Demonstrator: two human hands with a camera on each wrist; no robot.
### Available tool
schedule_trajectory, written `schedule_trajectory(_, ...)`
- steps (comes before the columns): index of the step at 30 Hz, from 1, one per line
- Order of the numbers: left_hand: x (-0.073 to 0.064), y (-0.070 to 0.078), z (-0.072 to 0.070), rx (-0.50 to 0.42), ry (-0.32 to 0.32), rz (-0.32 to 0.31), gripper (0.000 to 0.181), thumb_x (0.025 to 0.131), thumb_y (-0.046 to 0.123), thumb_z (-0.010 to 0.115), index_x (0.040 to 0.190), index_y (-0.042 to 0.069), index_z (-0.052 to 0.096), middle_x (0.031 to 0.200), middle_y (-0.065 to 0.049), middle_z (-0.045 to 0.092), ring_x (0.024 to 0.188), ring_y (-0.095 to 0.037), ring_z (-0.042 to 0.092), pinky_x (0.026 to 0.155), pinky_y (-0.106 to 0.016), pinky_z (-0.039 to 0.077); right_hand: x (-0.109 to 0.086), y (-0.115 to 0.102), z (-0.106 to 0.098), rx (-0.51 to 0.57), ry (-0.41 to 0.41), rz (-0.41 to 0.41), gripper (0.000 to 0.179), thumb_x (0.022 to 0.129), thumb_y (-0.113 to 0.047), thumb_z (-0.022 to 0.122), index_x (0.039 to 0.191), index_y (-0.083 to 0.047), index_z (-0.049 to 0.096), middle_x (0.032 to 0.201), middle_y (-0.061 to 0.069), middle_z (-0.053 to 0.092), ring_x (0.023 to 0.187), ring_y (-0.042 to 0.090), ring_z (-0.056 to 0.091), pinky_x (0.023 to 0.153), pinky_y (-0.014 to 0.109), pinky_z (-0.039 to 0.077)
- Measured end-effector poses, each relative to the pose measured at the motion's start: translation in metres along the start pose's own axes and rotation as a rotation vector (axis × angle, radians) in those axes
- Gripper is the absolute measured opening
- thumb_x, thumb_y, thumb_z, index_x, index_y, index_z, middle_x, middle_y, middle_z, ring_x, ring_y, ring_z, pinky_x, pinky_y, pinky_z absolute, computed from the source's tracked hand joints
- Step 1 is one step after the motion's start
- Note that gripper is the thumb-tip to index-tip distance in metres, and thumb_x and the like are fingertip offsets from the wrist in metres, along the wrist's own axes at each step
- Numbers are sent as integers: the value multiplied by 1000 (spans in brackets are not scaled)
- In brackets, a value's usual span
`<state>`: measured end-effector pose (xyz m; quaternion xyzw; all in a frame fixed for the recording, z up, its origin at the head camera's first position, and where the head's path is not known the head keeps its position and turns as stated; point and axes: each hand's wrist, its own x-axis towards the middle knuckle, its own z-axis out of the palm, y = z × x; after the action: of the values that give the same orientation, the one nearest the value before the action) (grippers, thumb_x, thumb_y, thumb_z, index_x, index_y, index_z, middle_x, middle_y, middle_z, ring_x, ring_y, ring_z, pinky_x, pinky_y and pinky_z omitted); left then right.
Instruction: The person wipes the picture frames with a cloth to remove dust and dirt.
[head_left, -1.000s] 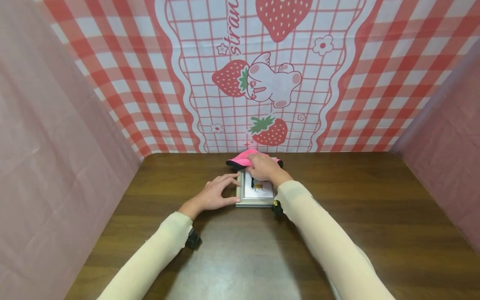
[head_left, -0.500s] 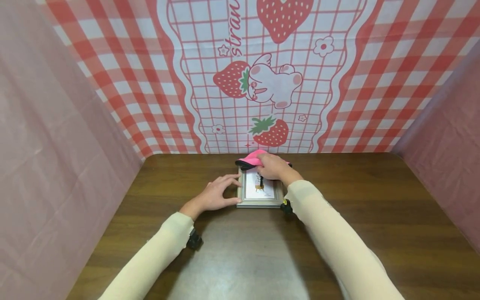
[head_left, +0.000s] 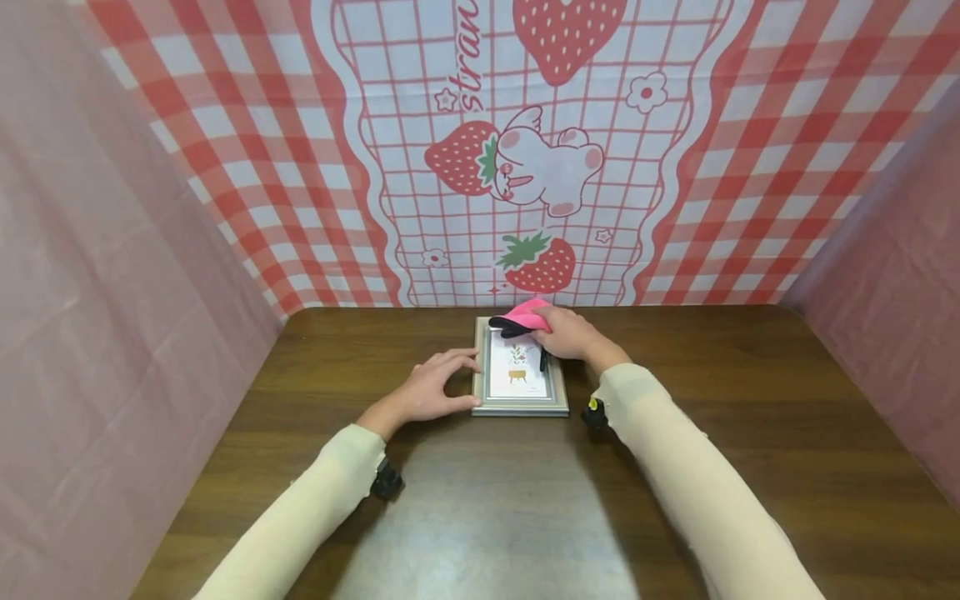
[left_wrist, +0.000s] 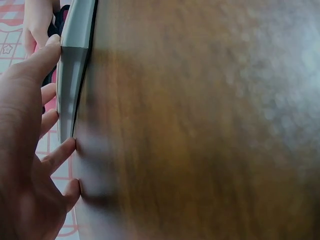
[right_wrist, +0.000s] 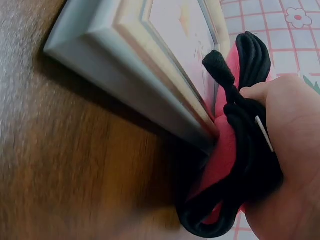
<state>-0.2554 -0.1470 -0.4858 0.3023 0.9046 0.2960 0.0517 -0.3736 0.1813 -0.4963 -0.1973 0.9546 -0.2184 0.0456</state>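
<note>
A silver-edged picture frame (head_left: 521,409) lies flat on the table, with a small plant drawing in it. My left hand (head_left: 429,387) touches the frame's left side with spread, fairly straight fingers and the thumb near the front corner. My right hand (head_left: 572,335) grips a bunched pink cloth (head_left: 525,316) with black edging at the frame's far right part. In the right wrist view, the cloth (right_wrist: 227,150) presses over the frame's side, and a black loop (right_wrist: 220,70) hangs from it above the picture. The cloth hides the frame's far right corner.
The brown wooden table (head_left: 480,508) spreads around the frame. A red-checked strawberry cloth (head_left: 555,167) hangs just behind its far edge. Pink curtains (head_left: 112,292) close off both sides.
My right hand has moved the pink cloth rightward along the frame's far part, uncovering its far left corner and more of the drawing. My left hand has stayed in place.
</note>
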Motion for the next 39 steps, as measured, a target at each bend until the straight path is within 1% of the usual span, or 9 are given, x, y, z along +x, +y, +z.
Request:
schedule_trajectory(3,-1,7,-4,-3,-30,-26,54,100,51,79,146,24,66,181,-4,46,165,-44,44,123,-88,32,-2,-2,-1,39,-7,17,65,110,-38,66,168,-13,52,166,20,62,155,46,57,129,69,44)
schedule_trajectory(10,-1,13,-8,18,-54,-49,52,103,47,79,147,23,65,182,-2,45,167,-41,43,125,-85,33,10,9,13,35,19,31,62,105,-33,69,163,-15,59,158,13,70,147,38,66,123,65,52)
schedule_trajectory(16,-2,13,-8,18,-60,-49,53,103,49,79,147,24,65,183,-1,44,167,-41,42,125,-87,31,13,7,17,20,45,-13,52,105,-31,68,154,-11,66,145,13,76,135,36,71,119,63,54)
schedule_trajectory(18,-1,13,-9,19,-63,-48,53,103,49,79,148,23,65,183,-1,43,167,-41,42,126,-86,31,7,-2,12,15,41,-34,50,105,-29,67,152,-9,67,143,14,77,132,36,72,119,61,55)
schedule_trajectory(25,1,12,-9,47,-86,-37,54,105,51,76,150,23,64,184,-2,42,167,-41,43,129,-80,35,9,-16,13,-5,33,-55,56,107,-32,65,156,-5,63,155,20,70,147,45,64,126,68,47)
schedule_trajectory(28,1,12,-9,57,-90,-34,55,105,50,76,150,22,64,184,-2,42,167,-41,43,128,-79,36,7,-31,9,-37,38,-75,52,107,-29,63,152,-3,65,149,21,73,142,46,67,124,71,46)
schedule_trajectory(32,2,11,-9,64,-92,-33,55,105,51,75,150,22,64,184,-3,42,166,-40,44,128,-78,37,-7,-63,-5,-44,3,-66,54,109,-24,60,156,1,61,156,25,68,150,47,62,130,73,39)
schedule_trajectory(35,2,11,-9,58,-93,-31,55,105,51,75,150,21,64,184,-3,42,166,-40,44,128,-78,37,-15,-86,-11,-26,-33,-55,55,110,-21,59,159,4,57,163,26,62,156,46,56,136,67,36)
schedule_trajectory(39,1,10,-8,36,-78,-22,55,104,50,76,150,21,65,183,-4,43,166,-43,44,127,-81,36,-14,-105,-8,-22,-47,-75,56,113,-22,55,163,3,53,166,25,60,158,43,56,136,60,40)
